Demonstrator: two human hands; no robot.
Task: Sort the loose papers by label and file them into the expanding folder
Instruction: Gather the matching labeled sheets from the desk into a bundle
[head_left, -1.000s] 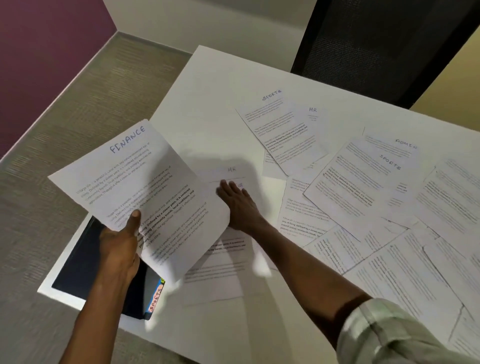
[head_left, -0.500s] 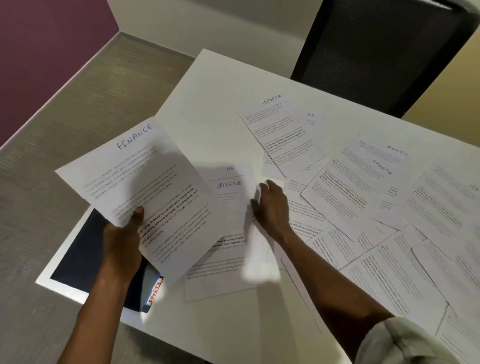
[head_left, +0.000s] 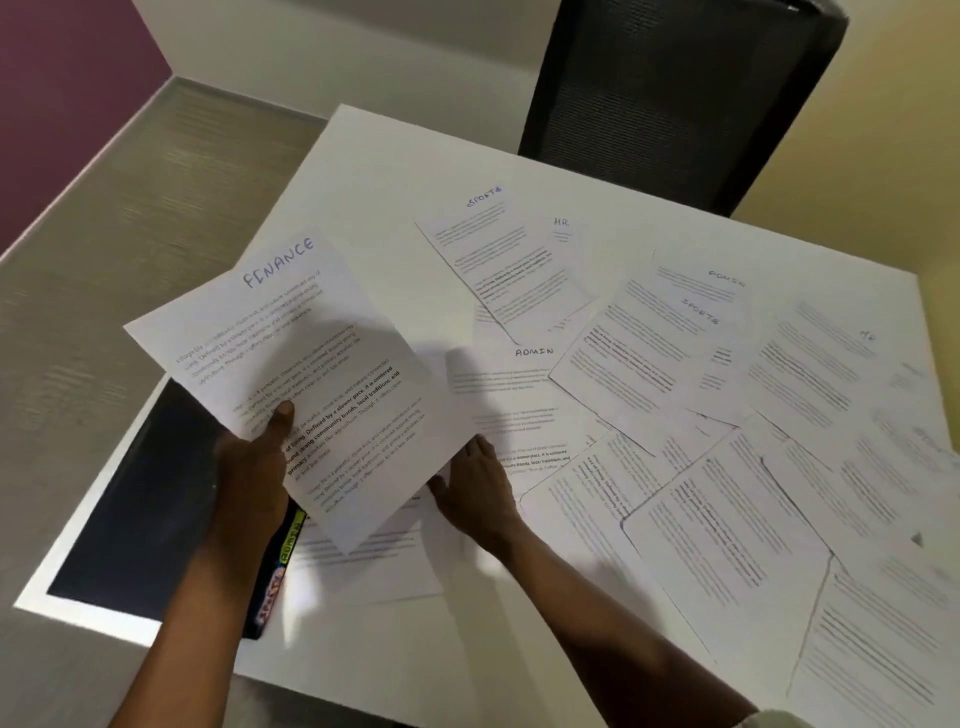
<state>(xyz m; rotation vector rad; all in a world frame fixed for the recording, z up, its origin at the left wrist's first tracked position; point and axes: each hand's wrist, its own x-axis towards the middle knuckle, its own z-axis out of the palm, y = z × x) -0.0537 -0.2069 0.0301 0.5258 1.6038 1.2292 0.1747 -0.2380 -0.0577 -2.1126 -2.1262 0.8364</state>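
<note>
- A sheet headed FINANCE (head_left: 291, 374) is held up off the desk by the left hand (head_left: 249, 467), with the thumb laid on the face of the page and the fingers hidden behind it; whether more sheets lie behind this one cannot be told.
- The right hand (head_left: 480, 493) is laid on the papers just beside that raised sheet, palm down with the fingers extended; the fingertips are hidden under the raised page's lower edge, so it cannot be told whether a sheet is pinched.
- Just beyond the right hand a page labelled ADMIN (head_left: 519, 395) is seen lying flat, partly overlapped by its neighbours.
- Farther out, the white desk (head_left: 363, 171) is covered by many loose papers, overlapping and at odd angles: one headed SPORTS (head_left: 498, 265), another SPORTS sheet (head_left: 639, 358) lying over a second ADMIN page (head_left: 722, 280), and an HR page (head_left: 563, 228) tucked behind the far SPORTS sheet.
- The sheets at the right edge are blurred and their labels cannot be read.
- The dark expanding folder (head_left: 150, 499) is seen flat at the desk's near left corner, under the left forearm, with coloured tabs along its right edge; no paper is seen filed in it.
- The task is judged to be at an early stage: one label is being gathered, most sheets are left unsorted, and the filing is not yet begun.
- A black mesh chair (head_left: 675, 93) is stood at the far side.
</note>
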